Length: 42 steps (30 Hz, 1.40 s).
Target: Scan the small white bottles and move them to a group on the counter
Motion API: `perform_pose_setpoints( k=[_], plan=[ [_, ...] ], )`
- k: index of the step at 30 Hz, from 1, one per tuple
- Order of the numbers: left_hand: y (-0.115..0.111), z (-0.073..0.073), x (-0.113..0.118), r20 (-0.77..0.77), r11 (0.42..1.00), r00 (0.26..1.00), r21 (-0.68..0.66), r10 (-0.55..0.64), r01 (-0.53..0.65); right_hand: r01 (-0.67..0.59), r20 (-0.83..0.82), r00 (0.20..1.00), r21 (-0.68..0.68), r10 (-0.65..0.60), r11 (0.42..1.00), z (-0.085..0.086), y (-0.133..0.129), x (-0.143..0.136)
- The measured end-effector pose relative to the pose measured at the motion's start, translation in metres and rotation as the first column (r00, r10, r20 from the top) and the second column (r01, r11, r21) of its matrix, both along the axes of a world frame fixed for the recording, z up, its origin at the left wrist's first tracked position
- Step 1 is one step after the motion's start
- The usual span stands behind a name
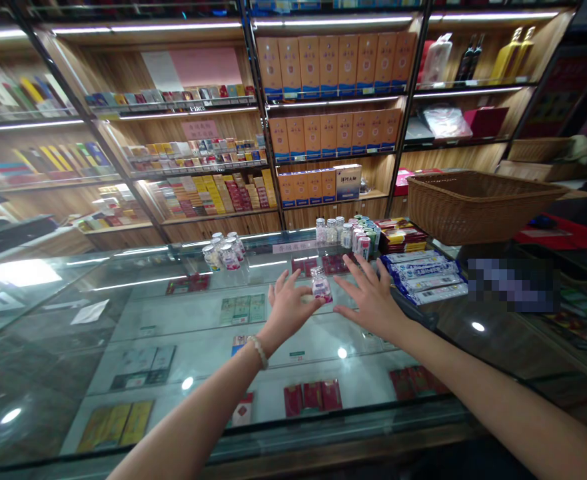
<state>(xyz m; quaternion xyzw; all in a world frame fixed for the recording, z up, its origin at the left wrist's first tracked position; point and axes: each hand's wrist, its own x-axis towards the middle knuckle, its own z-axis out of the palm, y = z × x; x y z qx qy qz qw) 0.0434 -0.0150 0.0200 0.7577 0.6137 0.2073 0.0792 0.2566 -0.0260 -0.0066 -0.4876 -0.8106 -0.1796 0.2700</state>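
Note:
A small clear bottle [322,285] with a pink and purple label stands upright at the middle of the view, over the glass counter [268,390]. My left hand [292,303], with a beaded bracelet at its wrist, has thumb and index finger closed on the bottle's lower left side; its other fingers are raised. To the right of the bottle, my right hand [370,293] is open with its fingers spread, apart from the bottle. Similar bottles [226,252] are grouped at the counter's back left. More bottles [330,231] and small cans [362,245] stand behind my right hand.
Blue and white packets [428,275] lie right of my right hand, with red and yellow packs [402,235] behind them. A wicker basket [478,207] stands at the back right. Shelves with orange boxes [328,67] line the wall. A white paper [90,312] lies left.

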Motion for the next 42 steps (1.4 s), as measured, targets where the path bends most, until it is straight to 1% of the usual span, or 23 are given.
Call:
perform_pose_setpoints(
  k=[9, 14, 17, 23, 29, 34, 39, 42],
  plan=[
    [-0.006, 0.004, 0.003, 0.002, 0.998, 0.998, -0.024, -0.064, 0.064, -0.018, -0.036, 0.999, -0.029, 0.017, 0.999, -0.003, -0.001, -0.001],
    [-0.007, 0.001, 0.004, -0.008, 0.997, 0.997, -0.009, -0.08, 0.08, -0.032, -0.043, 0.999, -0.033, 0.031, 0.999, -0.001, -0.003, -0.002],
    [-0.009, 0.0, 0.007, -0.014, 0.997, 0.997, 0.0, -0.073, 0.073, -0.033, -0.04, 0.999, -0.003, 0.032, 0.999, 0.0, -0.005, -0.003],
    [-0.016, 0.003, 0.016, 0.003, 0.999, 0.999, 0.018, -0.04, 0.04, -0.033, -0.06, 0.997, 0.105, 0.039, 0.994, 0.002, -0.01, -0.007],
    [-0.016, -0.001, 0.017, -0.006, 0.998, 0.999, 0.054, -0.037, 0.038, -0.037, -0.057, 0.997, 0.14, 0.045, 0.989, 0.001, -0.014, -0.012],
    [-0.015, -0.004, 0.018, 0.005, 0.999, 0.999, 0.027, -0.033, 0.033, -0.041, -0.051, 0.997, 0.151, 0.049, 0.988, 0.001, -0.015, -0.013],
    [-0.013, 0.003, 0.016, 0.067, 0.999, 0.997, -0.019, -0.041, 0.042, -0.076, -0.028, 0.996, 0.144, 0.081, 0.987, 0.003, -0.013, -0.008],
    [-0.013, 0.009, 0.014, 0.078, 0.996, 0.996, -0.067, -0.047, 0.052, -0.064, -0.036, 0.997, 0.129, 0.069, 0.99, 0.005, -0.01, -0.003]
  ],
)
